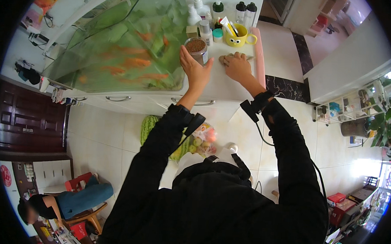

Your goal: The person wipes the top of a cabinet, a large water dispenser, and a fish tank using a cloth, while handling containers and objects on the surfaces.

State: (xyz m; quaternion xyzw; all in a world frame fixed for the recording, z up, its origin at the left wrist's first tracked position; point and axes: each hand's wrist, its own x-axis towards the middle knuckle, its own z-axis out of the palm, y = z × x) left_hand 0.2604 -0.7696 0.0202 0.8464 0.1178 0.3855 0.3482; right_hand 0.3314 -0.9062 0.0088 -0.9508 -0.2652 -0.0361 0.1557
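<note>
My left hand (196,69) is cupped around a clear plastic jar (204,58) of brown pellets, fingers along its left side and thumb at its right. The jar has no lid on and stands at the right end of the fish tank (120,50). Under my right hand (237,67) is a crumpled greyish-brown cloth (222,59), pressed to the white cabinet top (217,80). Just beyond the cloth, a yellow mug (235,41) with cartoon eyes holds a white tube and other slim items. A small teal-lidded jar (218,35) is left of the mug.
Pump bottles (200,7) and two black-capped bottles (245,13) line the back. Pink trim (259,59) edges the cabinet's right side. Watermelons (148,128) and bagged fruit (204,142) lie on the floor below. Another person (81,198) sits far left.
</note>
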